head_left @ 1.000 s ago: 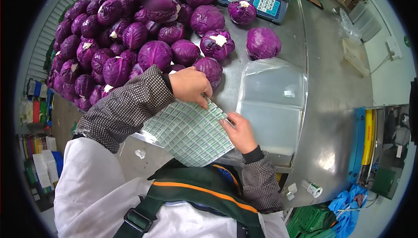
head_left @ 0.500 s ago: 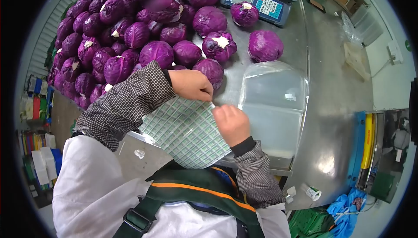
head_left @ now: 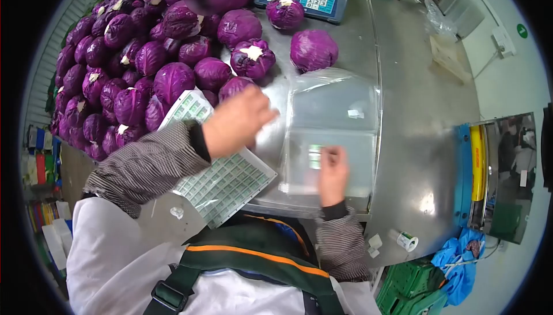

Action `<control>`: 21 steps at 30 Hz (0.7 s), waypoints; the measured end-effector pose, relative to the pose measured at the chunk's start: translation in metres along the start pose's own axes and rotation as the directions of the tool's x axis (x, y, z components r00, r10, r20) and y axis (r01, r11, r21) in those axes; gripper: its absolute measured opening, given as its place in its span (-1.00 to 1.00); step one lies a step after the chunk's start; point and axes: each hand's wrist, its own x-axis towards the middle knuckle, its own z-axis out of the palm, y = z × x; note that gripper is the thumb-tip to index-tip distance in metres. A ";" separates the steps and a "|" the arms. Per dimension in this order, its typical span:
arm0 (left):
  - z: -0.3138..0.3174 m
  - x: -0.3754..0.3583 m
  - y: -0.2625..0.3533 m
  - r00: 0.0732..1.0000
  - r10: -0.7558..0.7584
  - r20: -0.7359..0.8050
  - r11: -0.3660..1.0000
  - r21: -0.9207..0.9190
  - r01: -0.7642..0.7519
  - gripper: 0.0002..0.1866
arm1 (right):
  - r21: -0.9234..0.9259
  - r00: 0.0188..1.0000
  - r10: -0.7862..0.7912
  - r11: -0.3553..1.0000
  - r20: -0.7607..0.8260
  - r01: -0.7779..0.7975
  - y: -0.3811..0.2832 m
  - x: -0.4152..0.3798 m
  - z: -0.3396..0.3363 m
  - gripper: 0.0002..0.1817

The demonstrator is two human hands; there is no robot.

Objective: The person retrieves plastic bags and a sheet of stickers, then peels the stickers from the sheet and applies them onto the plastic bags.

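Note:
A sheet of green-and-white labels [head_left: 227, 185] slants across the table's near edge, its upper corner against the cabbages. My left hand [head_left: 237, 122] is closed over the sheet's middle, fingers slightly blurred, hiding part of it. Between the fingertips of my right hand [head_left: 333, 174] is one small label [head_left: 314, 156], which overlaps the clear plastic bags [head_left: 331, 99] lying flat on the steel table. A loose red cabbage [head_left: 314, 50] sits just beyond the bags, and another cabbage [head_left: 235, 88] is partly hidden behind my left hand.
A big heap of red cabbages [head_left: 151, 58] fills the left side. At the back stands a digital scale [head_left: 317, 1] with a cabbage [head_left: 284, 13] before it. The steel table [head_left: 412, 119] extends right; a small roll [head_left: 407, 241] and green crates [head_left: 412, 283] are at lower right.
My hands have come apart. The left has moved left with the label sheet, which has turned; the right has moved right over the bags with a label. The view has shifted slightly.

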 end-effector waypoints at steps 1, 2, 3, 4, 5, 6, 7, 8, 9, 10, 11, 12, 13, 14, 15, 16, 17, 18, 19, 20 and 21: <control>0.009 0.005 0.027 0.997 -0.048 -0.062 0.982 -0.186 0.036 -0.60 | -0.024 0.998 0.013 1.000 -0.053 -0.015 0.026 0.011 -0.027 -0.93; 0.029 0.010 0.049 0.993 -0.021 0.113 0.936 -0.348 0.059 -0.63 | -0.004 0.996 0.036 0.999 -0.076 -0.037 0.048 0.019 -0.050 -0.91; 0.044 0.018 0.066 0.978 0.006 0.210 0.856 -0.506 0.103 -0.64 | 0.019 0.994 0.057 0.998 -0.097 -0.056 0.063 0.027 -0.065 -0.89; 0.067 0.026 0.079 0.979 0.052 0.199 0.822 -0.564 0.071 -0.65 | -0.128 0.993 0.038 0.990 -0.114 -0.053 0.070 0.034 -0.074 -0.87; 0.088 0.030 0.088 0.982 0.020 0.187 0.836 -0.542 0.086 -0.66 | -0.272 0.991 0.019 0.961 -0.129 -0.054 0.076 0.039 -0.082 -0.84; 0.108 0.034 0.094 0.985 -0.011 0.174 0.849 -0.519 0.101 -0.68 | -0.411 0.990 -0.004 0.910 -0.141 -0.055 0.079 0.043 -0.087 -0.81; 0.124 0.037 0.098 0.986 -0.042 0.160 0.860 -0.496 0.117 -0.70 | -0.558 0.991 -0.066 0.830 -0.113 -0.008 0.078 0.046 -0.089 -0.79; 0.138 0.038 0.099 0.983 -0.061 0.171 0.849 -0.509 0.141 -0.71 | -0.688 0.990 -0.122 0.725 -0.075 0.037 0.076 0.049 -0.090 -0.77; 0.144 0.039 0.098 0.980 -0.078 0.182 0.838 -0.521 0.164 -0.72 | -0.797 0.985 -0.169 0.598 -0.028 0.080 0.073 0.050 -0.090 -0.74; 0.150 0.039 0.098 0.976 -0.094 0.194 0.826 -0.532 0.185 -0.73 | -0.859 0.967 -0.251 0.503 -0.044 0.091 0.068 0.051 -0.092 -0.74; 0.155 0.038 0.097 0.971 -0.090 0.223 0.818 -0.539 0.200 -0.73 | -0.730 0.985 -0.138 0.683 -0.102 0.019 0.061 0.047 -0.098 -0.73; 0.154 0.039 0.095 0.965 -0.084 0.249 0.811 -0.546 0.211 -0.74 | -0.565 0.990 -0.017 0.822 -0.138 -0.065 0.043 0.041 -0.105 -0.73; 0.152 0.043 0.091 0.960 -0.083 0.268 0.807 -0.548 0.222 -0.75 | -0.372 0.985 0.098 0.917 -0.145 -0.146 0.032 0.042 -0.112 -0.72; 0.148 0.044 0.090 0.958 -0.077 0.275 0.815 -0.536 0.219 -0.75 | -0.160 0.977 0.153 0.971 -0.151 -0.177 0.038 0.042 -0.125 -0.74; 0.145 0.042 0.090 0.972 -0.056 0.228 0.824 -0.539 0.174 -0.75 | -0.018 0.974 0.165 0.985 -0.157 -0.170 0.027 0.033 -0.129 -0.76; 0.142 0.041 0.090 0.983 -0.033 0.180 0.832 -0.540 0.127 -0.75 | 0.126 0.971 0.178 0.979 -0.163 -0.158 0.006 0.024 -0.134 -0.77; 0.139 0.040 0.090 0.992 -0.007 0.129 0.841 -0.536 0.076 -0.74 | 0.268 0.968 0.188 0.954 -0.169 -0.138 -0.006 0.017 -0.138 -0.78; 0.146 0.040 0.089 0.995 -0.023 0.099 0.831 -0.552 0.074 -0.75 | 0.295 0.974 0.176 0.947 -0.143 -0.128 -0.006 0.013 -0.142 -0.78; 0.157 0.041 0.088 0.997 -0.037 0.069 0.821 -0.566 0.070 -0.75 | 0.322 0.976 0.170 0.939 -0.139 -0.118 -0.006 0.012 -0.143 -0.79; 0.168 0.039 0.088 0.998 -0.054 0.044 0.808 -0.585 0.070 -0.76 | 0.347 0.976 0.171 0.931 -0.134 -0.115 -0.004 0.009 -0.143 -0.79; 0.169 0.039 0.087 0.994 -0.071 0.077 0.763 -0.638 0.104 -0.76 | 0.371 0.977 0.173 0.922 -0.129 -0.114 -0.004 0.007 -0.143 -0.79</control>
